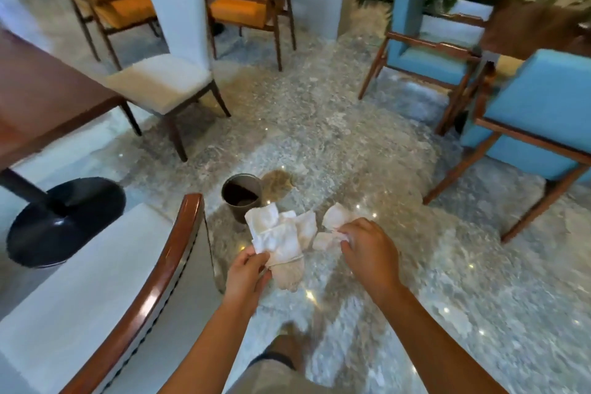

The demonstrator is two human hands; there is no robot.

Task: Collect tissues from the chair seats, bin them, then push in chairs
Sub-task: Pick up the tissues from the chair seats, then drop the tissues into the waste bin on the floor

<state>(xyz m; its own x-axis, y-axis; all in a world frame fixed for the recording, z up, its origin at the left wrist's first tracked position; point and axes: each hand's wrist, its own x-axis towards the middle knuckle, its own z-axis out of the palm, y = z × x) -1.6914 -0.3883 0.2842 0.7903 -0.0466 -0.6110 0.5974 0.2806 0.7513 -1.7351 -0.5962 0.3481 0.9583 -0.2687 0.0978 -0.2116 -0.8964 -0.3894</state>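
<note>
Both forearms reached forward, left hand (248, 272) pinching a wad of tissues (281, 238) and right hand (364, 241) pinching another tissue (332, 227), held toward the small bin (241, 198) at 12 o'clock, presumably for dropping in.

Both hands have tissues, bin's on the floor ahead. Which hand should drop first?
Left, probably. The left hand holds the bigger wad of tissues, which in this view sits right beside the bin. The right hand, with smaller pieces, is farther off to the side.
</note>
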